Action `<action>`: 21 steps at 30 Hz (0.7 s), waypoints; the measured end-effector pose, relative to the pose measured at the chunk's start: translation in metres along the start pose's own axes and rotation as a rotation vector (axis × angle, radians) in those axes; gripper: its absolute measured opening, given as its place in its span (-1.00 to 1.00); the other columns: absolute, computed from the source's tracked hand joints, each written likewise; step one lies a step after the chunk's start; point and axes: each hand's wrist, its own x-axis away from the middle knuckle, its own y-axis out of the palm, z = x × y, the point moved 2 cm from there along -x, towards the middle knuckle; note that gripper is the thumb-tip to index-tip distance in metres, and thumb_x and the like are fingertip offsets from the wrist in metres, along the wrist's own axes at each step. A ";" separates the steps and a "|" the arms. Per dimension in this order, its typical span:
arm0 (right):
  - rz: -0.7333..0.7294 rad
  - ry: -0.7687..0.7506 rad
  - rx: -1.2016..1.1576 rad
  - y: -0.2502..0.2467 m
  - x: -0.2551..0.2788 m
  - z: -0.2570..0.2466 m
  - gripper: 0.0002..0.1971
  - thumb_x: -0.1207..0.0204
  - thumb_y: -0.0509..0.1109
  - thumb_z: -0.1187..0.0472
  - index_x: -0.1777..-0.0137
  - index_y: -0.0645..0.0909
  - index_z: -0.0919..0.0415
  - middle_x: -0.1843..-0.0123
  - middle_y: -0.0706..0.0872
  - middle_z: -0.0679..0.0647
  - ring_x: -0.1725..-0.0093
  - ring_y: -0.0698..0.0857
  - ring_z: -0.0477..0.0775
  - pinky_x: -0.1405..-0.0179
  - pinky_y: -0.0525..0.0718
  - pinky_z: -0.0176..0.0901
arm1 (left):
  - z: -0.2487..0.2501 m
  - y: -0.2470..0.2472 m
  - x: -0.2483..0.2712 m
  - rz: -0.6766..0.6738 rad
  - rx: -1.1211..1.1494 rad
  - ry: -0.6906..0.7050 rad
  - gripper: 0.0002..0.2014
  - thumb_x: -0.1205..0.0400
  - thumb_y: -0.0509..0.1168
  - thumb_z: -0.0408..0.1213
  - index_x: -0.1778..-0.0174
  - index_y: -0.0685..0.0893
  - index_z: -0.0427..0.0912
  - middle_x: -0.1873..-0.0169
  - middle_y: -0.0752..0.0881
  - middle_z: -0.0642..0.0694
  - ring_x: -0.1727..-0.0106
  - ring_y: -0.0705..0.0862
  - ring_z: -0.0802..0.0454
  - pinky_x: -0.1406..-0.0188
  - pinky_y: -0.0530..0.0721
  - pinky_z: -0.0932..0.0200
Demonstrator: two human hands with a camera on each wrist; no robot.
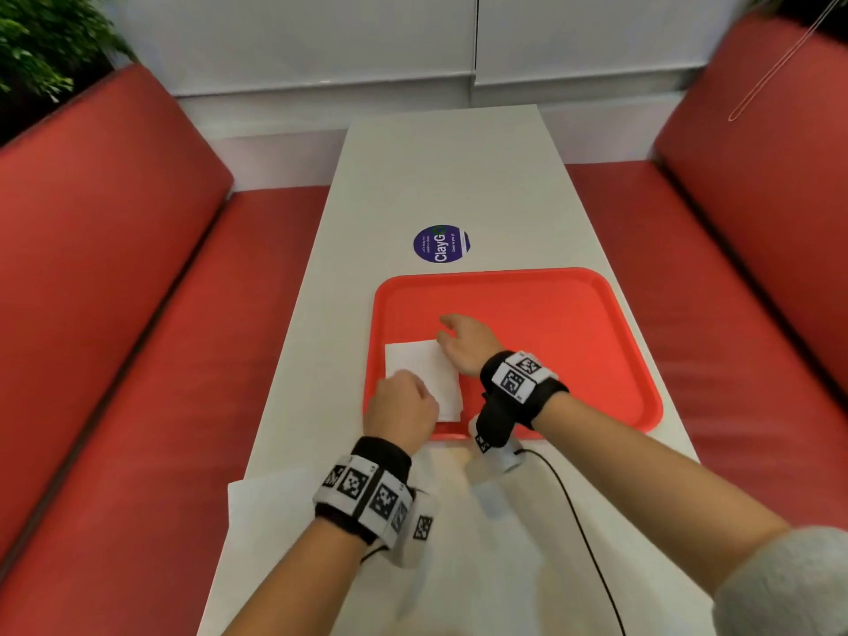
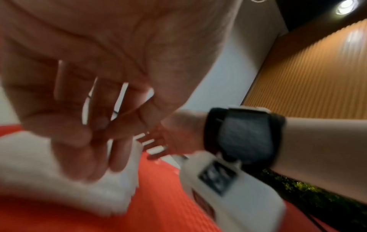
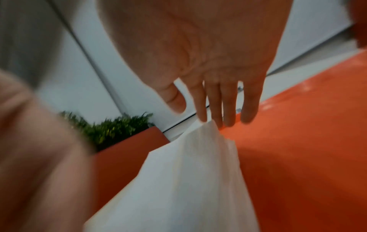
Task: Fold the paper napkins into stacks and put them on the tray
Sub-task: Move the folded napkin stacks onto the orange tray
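Nearest, unfolded white paper napkins point(image 1: 284, 511) lie on the white table point(image 1: 440, 176), under the left wrist. Beyond them, the left hand point(image 1: 400, 408), fingers curled, presses the near corner of the folded white napkin stack point(image 1: 420, 371), which lies lengthwise away from the person in the flat orange plastic tray point(image 1: 573, 323). The right hand point(image 1: 465, 344), fingers straight, touches its far right corner.

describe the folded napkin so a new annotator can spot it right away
Find the red tray on the near half of the long white table. The folded napkin lies in its near-left corner, between the left hand and right hand. It is the small white square on red; the other white paper lies on the table.
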 end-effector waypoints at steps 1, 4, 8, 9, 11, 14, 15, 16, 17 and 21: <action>-0.072 -0.018 0.069 -0.001 -0.004 -0.006 -0.55 -0.73 0.09 0.18 -0.57 0.38 0.35 -0.58 0.46 0.30 -0.55 0.43 0.27 -0.51 0.38 0.00 | -0.004 0.009 0.004 -0.092 -0.044 -0.010 -0.86 -0.52 0.24 -0.41 0.35 0.62 -0.23 0.32 0.68 -0.13 0.13 0.71 -0.25 0.22 0.67 0.06; -0.247 -0.041 0.212 0.001 -0.013 -0.016 -0.53 -0.76 0.02 0.14 -0.61 0.34 0.29 -0.61 0.42 0.25 -0.56 0.41 0.27 -0.52 0.37 0.00 | -0.015 0.023 0.007 -0.166 -0.168 -0.027 -0.88 -0.60 0.21 -0.38 0.21 0.63 -0.27 0.16 0.74 -0.19 0.07 0.73 -0.21 0.19 0.67 0.07; -0.388 -0.020 0.328 0.009 -0.020 -0.017 -0.54 -0.75 0.03 0.14 -0.57 0.39 0.31 -0.57 0.47 0.26 -0.52 0.45 0.28 -0.48 0.42 0.01 | -0.015 0.017 0.009 -0.133 -0.244 -0.022 -0.79 -0.64 0.19 -0.33 -0.08 0.71 -0.17 -0.07 0.75 -0.09 -0.10 0.71 -0.12 0.09 0.64 0.09; -0.397 -0.020 0.346 0.010 -0.021 -0.017 -0.54 -0.74 0.05 0.12 -0.56 0.40 0.32 -0.55 0.48 0.27 -0.49 0.47 0.29 -0.46 0.44 0.02 | -0.014 0.013 0.008 -0.118 -0.246 -0.016 -0.75 -0.63 0.19 -0.34 -0.13 0.72 -0.12 -0.11 0.74 -0.06 -0.14 0.69 -0.10 0.07 0.62 0.10; -0.393 -0.021 0.367 0.012 -0.022 -0.017 -0.53 -0.71 0.11 0.08 -0.53 0.41 0.32 -0.51 0.52 0.27 -0.45 0.51 0.29 -0.42 0.48 0.04 | -0.010 0.006 0.006 -0.113 -0.257 -0.010 -0.70 -0.61 0.18 -0.36 -0.17 0.72 -0.07 -0.15 0.73 -0.03 -0.18 0.68 -0.08 0.06 0.59 0.11; -0.344 -0.027 0.347 0.012 -0.025 -0.018 -0.46 -0.66 0.25 0.03 -0.56 0.37 0.28 -0.53 0.50 0.25 -0.46 0.51 0.28 -0.42 0.50 0.06 | -0.007 -0.002 0.013 -0.156 -0.244 -0.022 -0.72 -0.61 0.17 -0.36 -0.16 0.71 -0.11 -0.16 0.73 -0.05 -0.18 0.68 -0.09 -0.04 0.67 0.06; -0.300 -0.051 0.336 0.009 -0.025 -0.019 -0.39 -0.64 0.28 0.00 -0.62 0.30 0.26 -0.58 0.45 0.25 -0.51 0.47 0.28 -0.46 0.46 0.08 | -0.007 -0.010 0.019 -0.153 -0.209 -0.010 -0.71 -0.61 0.18 -0.37 -0.15 0.73 -0.11 -0.15 0.74 -0.04 -0.17 0.69 -0.08 -0.08 0.68 0.05; -0.247 -0.080 0.326 0.005 -0.022 -0.022 -0.33 -0.63 0.30 -0.01 -0.66 0.23 0.23 -0.62 0.38 0.23 -0.56 0.41 0.26 -0.51 0.42 0.11 | -0.009 -0.019 0.025 -0.140 -0.141 0.007 -0.70 -0.59 0.19 -0.40 -0.11 0.77 -0.10 -0.12 0.76 -0.02 -0.14 0.71 -0.05 -0.11 0.69 0.06; -0.194 -0.118 0.308 0.000 -0.018 -0.025 -0.30 -0.62 0.32 -0.01 -0.67 0.19 0.21 -0.65 0.34 0.22 -0.59 0.37 0.25 -0.54 0.39 0.12 | -0.013 -0.033 0.034 -0.115 -0.048 0.028 -0.68 -0.57 0.19 -0.44 -0.04 0.81 -0.10 -0.05 0.79 0.00 -0.08 0.73 0.01 -0.10 0.70 0.10; -0.152 -0.234 0.034 0.001 0.026 -0.050 -0.48 -0.62 0.36 0.09 -0.55 0.42 0.17 -0.41 0.59 0.14 -0.29 0.62 0.12 -0.29 0.52 -0.10 | -0.054 -0.102 0.074 0.123 0.261 -0.039 -0.66 -0.49 0.25 -0.55 0.22 0.85 -0.05 0.23 0.83 0.12 0.25 0.75 0.22 0.18 0.65 0.32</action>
